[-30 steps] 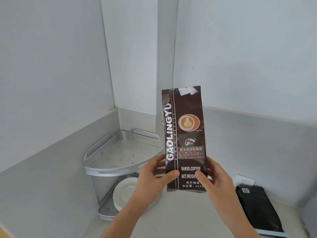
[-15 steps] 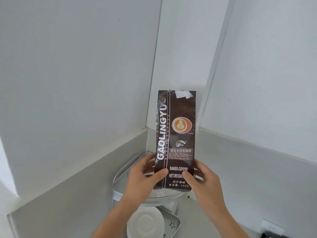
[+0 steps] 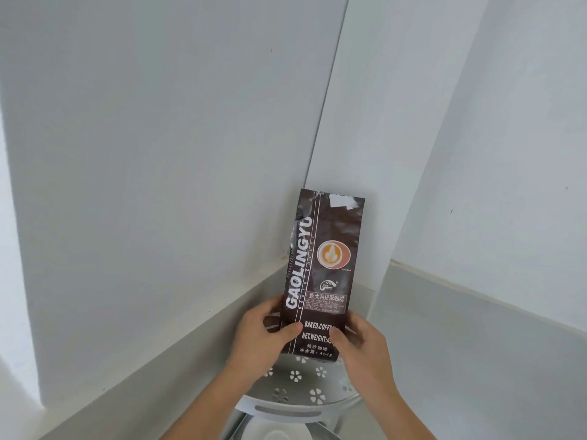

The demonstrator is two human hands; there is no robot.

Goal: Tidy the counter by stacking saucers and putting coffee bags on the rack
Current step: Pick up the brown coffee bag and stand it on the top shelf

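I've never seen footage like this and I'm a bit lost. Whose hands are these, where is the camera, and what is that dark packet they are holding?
There is no machine here: a person works with bare hands, and one wide-angle camera on their head looks forward and down, so you see roughly what they see. The left hand and the right hand grip the lower end of a tall dark brown foil coffee bag, held upright in a corner of pale walls. Just under it is the silver metal corner rack, whose top shelf has flower-shaped holes. Whether the bag already touches that shelf is unclear. Below the shelf, part of a white saucer peeks out.
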